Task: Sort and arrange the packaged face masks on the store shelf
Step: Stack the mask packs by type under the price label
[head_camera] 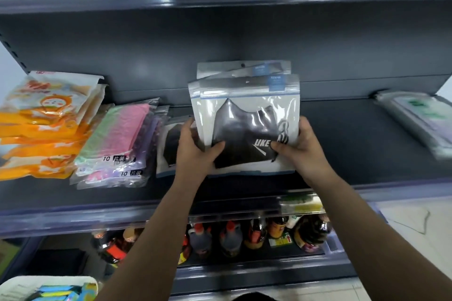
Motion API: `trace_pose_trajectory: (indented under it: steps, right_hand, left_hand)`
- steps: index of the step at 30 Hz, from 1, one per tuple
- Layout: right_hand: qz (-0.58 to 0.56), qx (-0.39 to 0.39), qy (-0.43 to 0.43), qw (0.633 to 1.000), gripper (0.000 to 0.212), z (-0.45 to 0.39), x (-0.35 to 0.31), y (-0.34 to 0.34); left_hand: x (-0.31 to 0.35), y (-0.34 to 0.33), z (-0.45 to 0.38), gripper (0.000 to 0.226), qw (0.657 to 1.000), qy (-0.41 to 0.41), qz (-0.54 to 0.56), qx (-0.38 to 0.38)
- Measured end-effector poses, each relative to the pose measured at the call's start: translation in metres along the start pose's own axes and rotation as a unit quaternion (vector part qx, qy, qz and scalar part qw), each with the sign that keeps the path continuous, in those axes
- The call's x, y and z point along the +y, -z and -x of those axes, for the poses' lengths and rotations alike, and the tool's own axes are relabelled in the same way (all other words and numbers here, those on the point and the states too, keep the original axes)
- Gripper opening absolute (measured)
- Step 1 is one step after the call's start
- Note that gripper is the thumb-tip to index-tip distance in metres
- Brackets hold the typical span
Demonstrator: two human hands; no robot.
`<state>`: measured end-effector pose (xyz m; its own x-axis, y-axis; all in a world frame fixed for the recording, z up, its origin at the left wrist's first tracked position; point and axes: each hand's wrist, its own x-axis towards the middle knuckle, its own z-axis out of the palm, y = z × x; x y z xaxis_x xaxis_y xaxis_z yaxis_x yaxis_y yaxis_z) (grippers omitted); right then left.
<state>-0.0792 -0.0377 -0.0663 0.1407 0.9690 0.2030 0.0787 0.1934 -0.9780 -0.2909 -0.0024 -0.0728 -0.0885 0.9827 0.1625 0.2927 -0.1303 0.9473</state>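
Both my hands hold a small stack of clear zip bags with black face masks (247,117), stood up on the dark shelf (354,144). My left hand (195,151) grips the stack's lower left edge, thumb across the front. My right hand (298,146) grips the lower right corner, thumb on the front. Another black mask pack (168,144) lies flat just left of the stack. Further left lie pastel pink-and-green mask packs (117,139) and orange cartoon packs (46,127). A clear pack with green print (420,117) lies at the far right.
The shelf's back panel (220,56) rises right behind the stack. Bare shelf surface lies between the stack and the right-hand pack. Sauce bottles (230,237) stand on the lower shelf under my arms. A white basket with colourful items (49,288) sits at the bottom left.
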Motion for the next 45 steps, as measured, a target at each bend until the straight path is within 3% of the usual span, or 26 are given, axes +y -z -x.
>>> trace_pose_trajectory:
  steps: [10, 16, 20, 27, 31, 33, 39, 42, 45]
  right_hand:
    - [0.002, 0.031, 0.003, 1.000, 0.054, 0.014, -0.007, 0.035]
    - [0.004, 0.020, -0.023, 1.000, 0.051, 0.008, -0.008, 0.016]
    - [0.029, -0.018, -0.058, 0.998, 0.035, -0.011, -0.004, -0.012]
    - [0.074, -0.028, -0.135, 0.988, 0.020, -0.037, 0.011, -0.039]
    - [0.079, -0.041, -0.174, 0.981, 0.052, -0.044, 0.016, -0.038]
    - [0.070, -0.053, -0.193, 0.977, 0.042, -0.046, 0.012, -0.039]
    - [0.038, -0.054, -0.219, 0.973, 0.041, -0.054, 0.005, -0.051]
    - [0.052, -0.030, -0.220, 0.974, 0.043, -0.053, 0.008, -0.056]
    - [0.087, 0.012, -0.185, 0.979, 0.049, -0.046, 0.013, -0.054]
  left_hand:
    - [0.017, -0.024, 0.015, 0.057, 0.998, -0.045, 0.037, -0.021]
    - [0.018, -0.010, 0.014, 0.048, 0.998, -0.054, 0.028, -0.002]
    - [0.001, 0.014, 0.004, 0.032, 0.999, 0.006, -0.031, 0.022]
    - [-0.020, 0.020, 0.004, 0.061, 0.967, 0.097, -0.233, -0.037]
    - [-0.022, 0.023, -0.001, 0.065, 0.984, 0.121, -0.121, -0.053]
    - [-0.020, 0.028, -0.005, 0.071, 0.989, 0.133, -0.064, -0.022]
    - [-0.023, 0.032, -0.012, 0.069, 0.985, 0.136, -0.107, -0.013]
    - [-0.026, 0.031, -0.017, 0.061, 0.989, 0.130, -0.065, 0.011]
    - [-0.027, 0.030, -0.019, 0.069, 0.989, 0.147, 0.006, 0.025]
